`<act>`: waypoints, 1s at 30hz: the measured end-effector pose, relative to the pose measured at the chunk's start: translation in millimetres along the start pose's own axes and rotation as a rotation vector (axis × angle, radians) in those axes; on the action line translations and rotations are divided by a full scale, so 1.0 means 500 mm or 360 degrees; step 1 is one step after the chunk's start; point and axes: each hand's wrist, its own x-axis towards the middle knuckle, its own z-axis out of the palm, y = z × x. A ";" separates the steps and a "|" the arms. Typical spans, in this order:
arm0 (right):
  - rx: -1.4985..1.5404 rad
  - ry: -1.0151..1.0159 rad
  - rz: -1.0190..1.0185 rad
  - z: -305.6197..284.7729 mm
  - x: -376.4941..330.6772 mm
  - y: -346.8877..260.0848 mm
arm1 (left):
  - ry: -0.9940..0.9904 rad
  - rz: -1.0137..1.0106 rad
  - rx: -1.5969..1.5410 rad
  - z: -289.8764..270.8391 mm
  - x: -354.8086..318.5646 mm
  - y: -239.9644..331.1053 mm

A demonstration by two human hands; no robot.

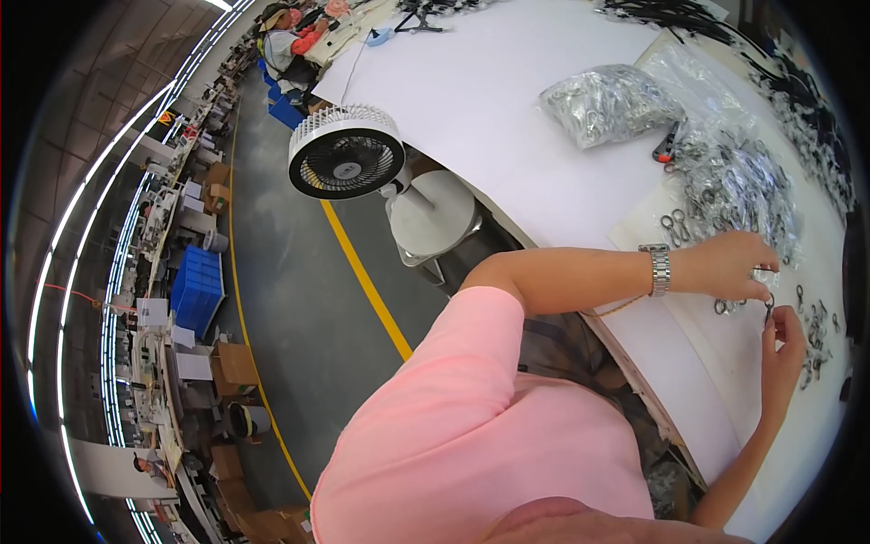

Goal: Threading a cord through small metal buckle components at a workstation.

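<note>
My left hand (725,265), with a steel watch on its wrist, reaches across the table from the left. Its fingers are curled, and the thumb meets the upper end of a small metal swivel hook (769,305). From below, my right hand (787,339) pinches the same hook between thumb and fingertips. Loose metal hooks (818,331) lie just right of my right hand. Others (675,227) rest beyond my left wrist, beside a heap of hooks in clear plastic wrappers (739,186).
A stuffed clear bag (612,104) and a red-and-black handled tool (666,145) lie farther back on the white table (471,82). Black straps (802,100) line the far right. A fan (346,159) stands left, beside a stool (435,218). Another person (288,45) sits at the far end.
</note>
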 end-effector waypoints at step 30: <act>0.1463 -0.0336 0.0457 0.018 -0.002 -0.037 | -0.0796 -0.1031 -0.0293 -0.048 0.030 0.083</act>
